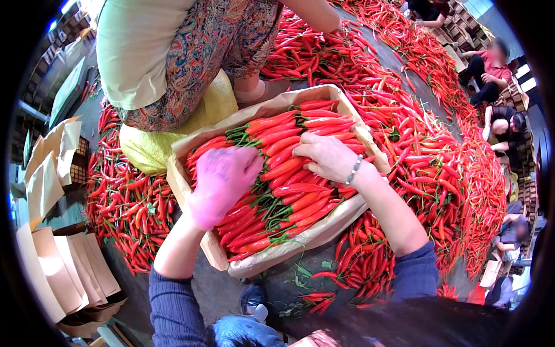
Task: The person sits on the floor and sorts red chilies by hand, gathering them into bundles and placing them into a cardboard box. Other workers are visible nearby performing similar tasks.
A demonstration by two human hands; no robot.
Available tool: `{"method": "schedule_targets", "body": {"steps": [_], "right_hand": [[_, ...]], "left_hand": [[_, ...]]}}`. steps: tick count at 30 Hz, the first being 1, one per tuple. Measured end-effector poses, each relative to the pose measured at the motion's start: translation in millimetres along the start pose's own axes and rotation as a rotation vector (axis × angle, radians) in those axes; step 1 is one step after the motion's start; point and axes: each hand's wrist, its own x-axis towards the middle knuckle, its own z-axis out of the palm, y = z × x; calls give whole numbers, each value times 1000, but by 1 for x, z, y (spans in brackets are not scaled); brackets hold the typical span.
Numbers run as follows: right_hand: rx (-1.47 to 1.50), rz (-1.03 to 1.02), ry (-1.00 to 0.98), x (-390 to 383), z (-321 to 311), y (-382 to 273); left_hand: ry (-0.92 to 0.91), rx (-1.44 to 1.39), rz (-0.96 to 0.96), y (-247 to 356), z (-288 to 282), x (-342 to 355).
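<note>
Rows of red chili peppers (298, 192) with green stems lie packed in a paper-lined box (266, 263) in front of me. My left hand (222, 182), in a pink glove, is over the left part of the rows; its fingers are curled in among the stems and gripping peppers, though the tips are partly hidden. My right hand (329, 159), bare with a bead bracelet (354, 169) at the wrist, has its fingers bent down and closed on a chili pepper near the middle of the box.
Loose chili pepper heaps (428, 168) cover the floor on the right and left. A person in patterned trousers (199, 58) sits on a yellow sack (144, 147) just beyond the box. Folded paper sheets (63, 272) stand at the left. Several people sit along the far right.
</note>
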Motion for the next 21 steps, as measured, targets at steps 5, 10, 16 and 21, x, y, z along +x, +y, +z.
{"method": "schedule_targets", "body": {"steps": [5, 10, 16, 21], "right_hand": [[23, 54, -196, -20, -6, -32], [14, 80, -151, -24, -23, -30], [43, 57, -203, -24, -6, -16], [78, -6, 83, 4, 0, -16]], "left_hand": [[-84, -155, -7, 14, -30, -40], [48, -116, -22, 13, -43, -59], [54, 26, -6, 5, -33, -62], [-9, 158, 94, -6, 4, -39]]}}
